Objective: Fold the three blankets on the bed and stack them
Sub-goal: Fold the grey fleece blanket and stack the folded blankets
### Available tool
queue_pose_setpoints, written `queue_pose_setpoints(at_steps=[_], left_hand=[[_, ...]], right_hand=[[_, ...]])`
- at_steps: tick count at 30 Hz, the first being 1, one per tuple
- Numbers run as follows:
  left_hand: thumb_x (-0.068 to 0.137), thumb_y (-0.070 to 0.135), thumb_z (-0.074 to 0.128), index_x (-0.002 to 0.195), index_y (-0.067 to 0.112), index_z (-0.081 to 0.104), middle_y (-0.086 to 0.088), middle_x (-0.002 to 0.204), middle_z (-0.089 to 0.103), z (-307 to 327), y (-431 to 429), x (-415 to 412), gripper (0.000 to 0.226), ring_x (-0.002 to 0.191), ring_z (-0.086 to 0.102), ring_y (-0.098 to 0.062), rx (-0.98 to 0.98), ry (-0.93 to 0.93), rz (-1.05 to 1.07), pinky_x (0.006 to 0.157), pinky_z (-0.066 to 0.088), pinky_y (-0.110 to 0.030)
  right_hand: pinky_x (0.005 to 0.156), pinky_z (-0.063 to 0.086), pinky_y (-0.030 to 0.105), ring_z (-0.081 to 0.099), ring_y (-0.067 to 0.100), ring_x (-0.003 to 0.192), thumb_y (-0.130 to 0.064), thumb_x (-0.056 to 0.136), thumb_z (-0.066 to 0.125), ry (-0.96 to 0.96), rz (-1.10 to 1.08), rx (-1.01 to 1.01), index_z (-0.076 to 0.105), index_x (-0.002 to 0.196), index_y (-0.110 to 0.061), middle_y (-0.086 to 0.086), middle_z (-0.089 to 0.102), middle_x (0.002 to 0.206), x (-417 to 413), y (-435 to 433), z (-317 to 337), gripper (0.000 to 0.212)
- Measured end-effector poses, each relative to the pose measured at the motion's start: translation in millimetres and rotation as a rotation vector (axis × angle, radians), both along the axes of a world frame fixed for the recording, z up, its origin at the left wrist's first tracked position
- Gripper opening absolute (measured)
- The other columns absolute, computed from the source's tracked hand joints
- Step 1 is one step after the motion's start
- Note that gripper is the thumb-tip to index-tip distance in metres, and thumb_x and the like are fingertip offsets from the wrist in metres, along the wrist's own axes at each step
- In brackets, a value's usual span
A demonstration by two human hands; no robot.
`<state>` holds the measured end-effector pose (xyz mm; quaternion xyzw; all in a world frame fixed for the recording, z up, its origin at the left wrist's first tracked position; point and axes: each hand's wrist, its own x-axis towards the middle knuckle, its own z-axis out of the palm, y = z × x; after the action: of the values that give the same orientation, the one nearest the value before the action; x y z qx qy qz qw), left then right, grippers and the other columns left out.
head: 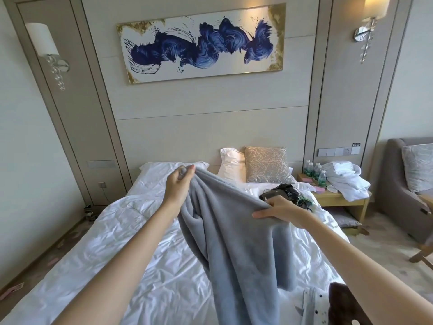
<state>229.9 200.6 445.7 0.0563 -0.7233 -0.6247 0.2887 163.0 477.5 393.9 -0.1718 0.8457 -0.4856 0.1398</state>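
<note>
Holding grey blanket (234, 231) up over bed (105, 242): left grip (179, 181) pinched top corner, right grip (278, 207) clamped edge, lower. Uneven hold risked skewed fold; swinging cloth could have snagged black device (283, 192) close by.

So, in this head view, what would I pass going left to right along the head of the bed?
Left lamp → left hand, pinching the blanket → upright pillow → cushion → bottles → towels → armchair.
</note>
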Motion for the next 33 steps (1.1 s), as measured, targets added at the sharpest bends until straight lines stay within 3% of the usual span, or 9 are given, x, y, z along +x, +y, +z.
queue_pose_setpoints(at_steps=[3, 8, 12, 16, 19, 23, 27, 29, 33], left_hand=[[0.092, 0.042, 0.062, 0.064, 0.023, 0.034, -0.001, 0.066, 0.033, -5.0, -9.7, -3.2, 0.044, 0.063, 0.034, -0.014, 0.047, 0.035, 0.109, 0.063, 0.033, -0.031], [0.093, 0.039, 0.06, 0.052, 0.029, 0.033, 0.013, 0.052, 0.03, -11.8, -19.8, -5.9, 0.05, 0.056, 0.028, -0.012, 0.006, 0.03, 0.236, 0.063, 0.031, -0.033], [0.095, 0.034, 0.058, 0.076, 0.017, 0.059, 0.007, 0.074, 0.052, -18.8, -15.4, -8.5, 0.025, 0.074, 0.051, -0.018, -0.24, -0.086, 0.297, 0.074, 0.04, -0.033], [0.095, 0.022, 0.062, 0.094, 0.0, 0.072, 0.003, 0.088, 0.059, -16.3, 13.9, -1.6, 0.024, 0.087, 0.053, -0.01, -0.325, -0.034, -0.046, 0.078, 0.04, -0.02], [0.101, 0.038, 0.048, 0.098, 0.016, 0.075, 0.006, 0.101, 0.067, -11.4, 38.4, 9.6, 0.034, 0.108, 0.058, -0.009, -0.295, -0.128, -0.343, 0.093, 0.04, -0.014], [0.104, 0.05, 0.03, 0.129, 0.028, 0.062, 0.007, 0.128, 0.065, -6.8, 45.9, 17.8, 0.047, 0.123, 0.058, -0.008, -0.156, -0.183, -0.698, 0.103, 0.045, -0.024], [0.101, 0.037, 0.049, 0.098, 0.016, 0.073, 0.009, 0.092, 0.072, -13.9, 42.4, 15.1, 0.032, 0.088, 0.065, 0.0, -0.2, -0.164, -0.381, 0.081, 0.048, -0.016], [0.101, 0.03, 0.051, 0.073, 0.015, 0.06, 0.011, 0.064, 0.053, -18.6, 38.9, 11.0, 0.033, 0.062, 0.048, -0.001, -0.266, -0.1, -0.294, 0.064, 0.038, -0.018], [0.101, 0.021, 0.051, 0.069, 0.017, 0.052, 0.014, 0.057, 0.045, -17.3, 35.8, 5.5, 0.032, 0.058, 0.039, -0.002, -0.283, 0.005, -0.17, 0.061, 0.033, -0.018]], right_hand=[[0.056, 0.036, 0.021, 0.054, 0.012, 0.062, -0.028, 0.07, 0.085, -0.043, -0.053, -0.044, 0.062, 0.063, -0.008, 0.002, 0.056, 0.066, -4.8, 16.9, -17.3, 0.032], [0.073, 0.044, 0.027, 0.065, 0.018, 0.079, -0.025, 0.071, 0.084, -0.097, -0.037, -0.141, 0.072, 0.087, 0.003, 0.01, 0.07, 0.084, -3.9, 26.7, -17.8, 0.034], [0.074, 0.051, 0.029, 0.067, 0.018, 0.079, -0.018, 0.077, 0.08, -0.008, -0.039, -0.351, 0.073, 0.092, -0.004, 0.01, 0.072, 0.088, 1.5, 7.9, -4.1, 0.022], [0.076, 0.044, 0.027, 0.059, 0.014, 0.082, -0.009, 0.082, 0.072, 0.123, 0.107, -0.328, 0.071, 0.094, 0.0, 0.005, 0.065, 0.083, 10.3, -27.6, 30.8, 0.015], [0.079, 0.045, 0.027, 0.06, 0.014, 0.085, -0.006, 0.084, 0.069, 0.154, 0.205, -0.311, 0.069, 0.098, 0.003, 0.01, 0.065, 0.088, 17.6, -49.7, 54.7, 0.017], [0.074, 0.046, 0.023, 0.059, 0.013, 0.081, -0.008, 0.086, 0.069, 0.151, 0.24, -0.312, 0.07, 0.095, -0.001, 0.009, 0.065, 0.086, 20.3, -62.5, 70.2, 0.012], [0.061, 0.037, 0.018, 0.053, 0.006, 0.066, -0.024, 0.08, 0.078, 0.163, 0.206, -0.161, 0.072, 0.082, -0.01, -0.003, 0.059, 0.069, 14.1, -47.5, 66.8, 0.015], [0.058, 0.031, 0.023, 0.048, 0.013, 0.066, -0.034, 0.076, 0.08, 0.11, 0.189, -0.088, 0.068, 0.077, -0.007, 0.003, 0.053, 0.068, 10.7, -36.6, 60.3, 0.029], [0.06, 0.038, 0.03, 0.053, 0.019, 0.066, -0.041, 0.07, 0.083, 0.022, 0.147, 0.003, 0.069, 0.08, 0.001, 0.009, 0.058, 0.071, 8.1, -17.7, 51.3, 0.046]])
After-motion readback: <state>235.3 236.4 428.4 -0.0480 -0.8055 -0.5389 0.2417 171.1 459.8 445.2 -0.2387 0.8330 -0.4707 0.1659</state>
